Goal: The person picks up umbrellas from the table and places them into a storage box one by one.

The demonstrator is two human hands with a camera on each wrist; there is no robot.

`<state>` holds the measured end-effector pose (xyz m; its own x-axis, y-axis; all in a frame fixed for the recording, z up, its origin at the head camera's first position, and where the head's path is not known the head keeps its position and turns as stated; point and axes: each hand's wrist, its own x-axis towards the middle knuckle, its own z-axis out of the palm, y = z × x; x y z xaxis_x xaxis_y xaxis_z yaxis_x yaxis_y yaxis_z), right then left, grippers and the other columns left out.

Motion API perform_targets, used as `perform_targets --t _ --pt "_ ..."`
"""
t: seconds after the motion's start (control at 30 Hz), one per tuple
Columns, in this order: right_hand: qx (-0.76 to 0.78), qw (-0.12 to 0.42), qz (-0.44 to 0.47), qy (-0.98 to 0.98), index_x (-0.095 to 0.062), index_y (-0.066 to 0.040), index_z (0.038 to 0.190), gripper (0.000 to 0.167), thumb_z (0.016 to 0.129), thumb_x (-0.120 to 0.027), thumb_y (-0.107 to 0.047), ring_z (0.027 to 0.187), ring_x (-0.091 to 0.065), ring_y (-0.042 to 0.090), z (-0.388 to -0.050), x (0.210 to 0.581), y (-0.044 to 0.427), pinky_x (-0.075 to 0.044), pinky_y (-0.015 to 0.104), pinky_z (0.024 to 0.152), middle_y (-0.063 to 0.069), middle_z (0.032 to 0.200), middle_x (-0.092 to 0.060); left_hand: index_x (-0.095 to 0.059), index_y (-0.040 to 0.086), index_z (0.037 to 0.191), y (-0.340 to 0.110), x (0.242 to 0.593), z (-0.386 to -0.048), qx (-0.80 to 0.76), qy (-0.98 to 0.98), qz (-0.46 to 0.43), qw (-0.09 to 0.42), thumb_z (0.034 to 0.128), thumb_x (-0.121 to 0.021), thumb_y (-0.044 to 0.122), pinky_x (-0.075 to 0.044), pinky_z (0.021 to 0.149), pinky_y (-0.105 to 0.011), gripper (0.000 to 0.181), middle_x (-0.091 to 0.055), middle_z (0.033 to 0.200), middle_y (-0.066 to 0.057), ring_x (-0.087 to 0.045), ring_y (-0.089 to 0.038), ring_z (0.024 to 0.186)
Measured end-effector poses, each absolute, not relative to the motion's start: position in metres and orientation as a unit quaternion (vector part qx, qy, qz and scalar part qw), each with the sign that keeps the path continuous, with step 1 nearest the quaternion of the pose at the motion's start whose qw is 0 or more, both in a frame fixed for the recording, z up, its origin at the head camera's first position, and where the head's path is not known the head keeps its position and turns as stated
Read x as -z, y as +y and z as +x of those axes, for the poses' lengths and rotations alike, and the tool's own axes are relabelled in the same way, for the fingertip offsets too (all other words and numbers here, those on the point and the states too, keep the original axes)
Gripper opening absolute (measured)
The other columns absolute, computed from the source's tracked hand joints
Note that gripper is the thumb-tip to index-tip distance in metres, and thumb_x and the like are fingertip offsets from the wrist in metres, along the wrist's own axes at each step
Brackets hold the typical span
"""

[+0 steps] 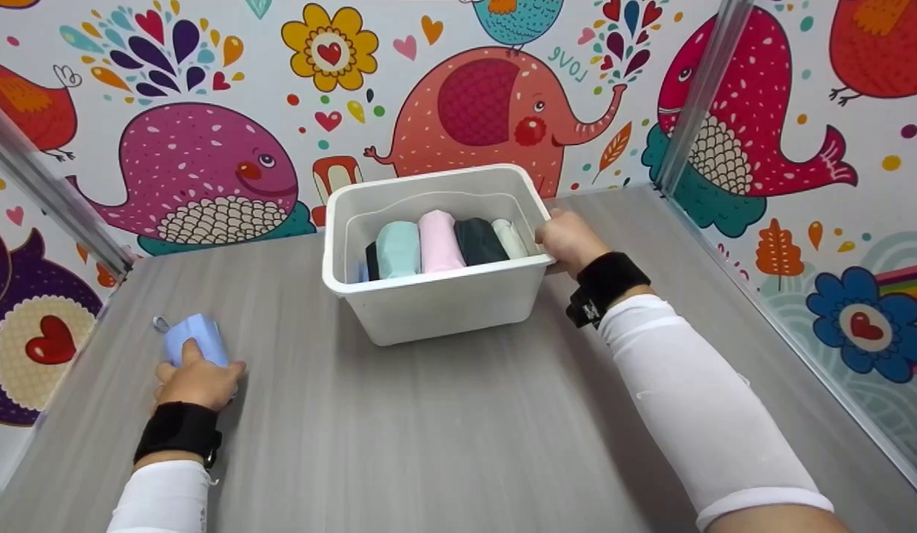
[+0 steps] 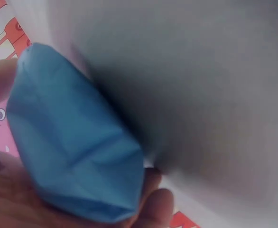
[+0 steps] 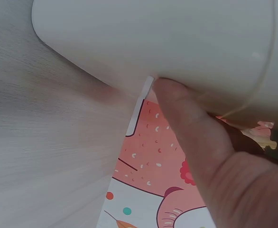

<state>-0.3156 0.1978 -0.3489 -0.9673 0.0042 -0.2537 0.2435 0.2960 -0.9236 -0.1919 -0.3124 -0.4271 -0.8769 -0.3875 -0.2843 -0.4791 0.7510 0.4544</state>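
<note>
At the left of the tabletop, my left hand (image 1: 195, 381) grips a light-blue fabric-covered bundle (image 1: 197, 339) with a small grey loop at its far end. Close up in the left wrist view, the creased blue bundle (image 2: 77, 137) lies between thumb and fingers. My right hand (image 1: 573, 240) holds the right rim of a white plastic bin (image 1: 443, 309), the thumb (image 3: 186, 114) against its outer wall. The bin looks tilted toward me. Inside it, side by side, sit a mint bundle (image 1: 399, 250), a pink one (image 1: 439, 243), a dark green one (image 1: 480, 243) and a cream one (image 1: 510, 238); something black shows at the left.
The grey wood-grain table (image 1: 399, 437) spreads around the bin. Behind it stands a wall panel (image 1: 443, 29) printed with cartoon animals, and similar panels close off both sides. Metal posts (image 1: 706, 96) rise at the back corners.
</note>
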Motion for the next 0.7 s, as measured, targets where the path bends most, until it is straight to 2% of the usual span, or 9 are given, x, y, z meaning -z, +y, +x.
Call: perform_targets --t 0.2,0.43,0.7 --pt "0.588 0.099 0.079 0.799 -0.043 0.004 0.147 0.058 0.090 -0.041 0.003 0.127 -0.057 0.039 -0.3152 0.3489 0.1978 -0.056 0.063 0.097 0.021 0.149 -0.047 0.006 -0.003 0.163 -0.3138 0.4280 -0.1908 -0.258 0.936 -0.222 0.090 0.1001 -0.057 0.037 -0.039 0.099 -0.076 0.098 -0.016 0.139 -0.054 -0.036 -0.070 0.122" --pt "0.586 0.099 0.082 0.800 -0.043 0.003 0.149 0.058 0.091 -0.042 0.002 0.128 -0.057 0.040 -0.3153 0.3476 0.1973 -0.056 0.063 0.098 0.021 0.151 -0.047 -0.001 -0.002 0.164 -0.3129 0.4273 -0.1930 -0.254 0.936 -0.227 0.086 0.0927 -0.056 0.022 -0.039 0.096 -0.075 0.093 -0.020 0.138 -0.053 -0.037 -0.069 0.120" --pt "0.591 0.102 0.079 0.796 -0.041 0.002 0.152 0.062 0.090 -0.041 0.002 0.128 -0.057 0.040 -0.3155 0.3488 0.1978 -0.056 0.063 0.098 0.021 0.152 -0.046 0.001 -0.001 0.163 -0.3116 0.4263 -0.1916 -0.245 0.939 -0.222 0.100 0.0926 -0.057 0.021 -0.038 0.097 -0.075 0.094 -0.023 0.132 -0.056 -0.036 -0.072 0.118"
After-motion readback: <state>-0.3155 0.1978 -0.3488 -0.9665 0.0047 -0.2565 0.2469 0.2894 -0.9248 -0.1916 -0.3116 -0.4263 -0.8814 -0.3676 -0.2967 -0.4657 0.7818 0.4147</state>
